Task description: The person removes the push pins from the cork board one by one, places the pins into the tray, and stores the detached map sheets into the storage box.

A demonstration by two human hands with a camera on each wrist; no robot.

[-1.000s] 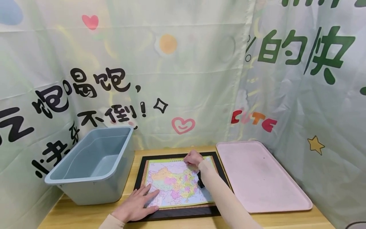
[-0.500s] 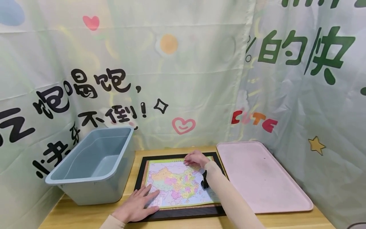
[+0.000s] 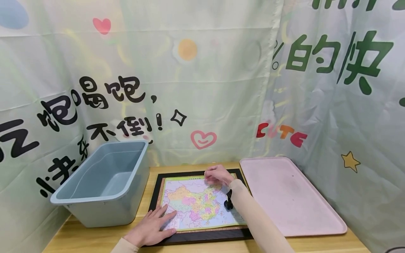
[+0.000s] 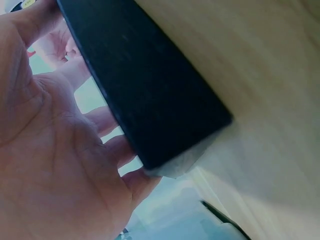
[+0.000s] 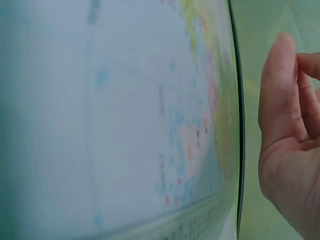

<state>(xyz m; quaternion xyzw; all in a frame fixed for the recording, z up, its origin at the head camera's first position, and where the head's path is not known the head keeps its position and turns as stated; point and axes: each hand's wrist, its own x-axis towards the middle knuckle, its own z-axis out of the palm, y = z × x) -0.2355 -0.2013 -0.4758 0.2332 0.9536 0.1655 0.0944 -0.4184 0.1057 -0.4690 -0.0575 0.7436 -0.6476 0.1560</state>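
A colourful map of China [image 3: 190, 200] lies on a brown-surfaced board with a black frame [image 3: 196, 236]. My left hand [image 3: 150, 225] rests with spread fingers over the frame's lower left corner and the map's edge; the left wrist view has its palm [image 4: 55, 150] beside the dark frame edge [image 4: 150, 85]. At the map's top edge, right of its middle, is my right hand [image 3: 217, 175], fingers bent and thumb drawn against the index finger. The right wrist view catches that thumb [image 5: 279, 90] beyond the map sheet [image 5: 130, 130]. Whether the fingertips pinch something small I cannot tell.
A deep blue-grey plastic bin [image 3: 104, 207] stands left of the board. On the right lies a pale pink tray [image 3: 288, 196], close to the frame. Printed cloth curtains [image 3: 221, 88] hang behind and at both sides of the wooden table [image 3: 91, 242]. A black strap piece [image 3: 228, 201] sits at my right wrist.
My right wrist and forearm have shifted a little to the right and turned, while the fingertips stay near the map's top edge. The left hand has kept its place.
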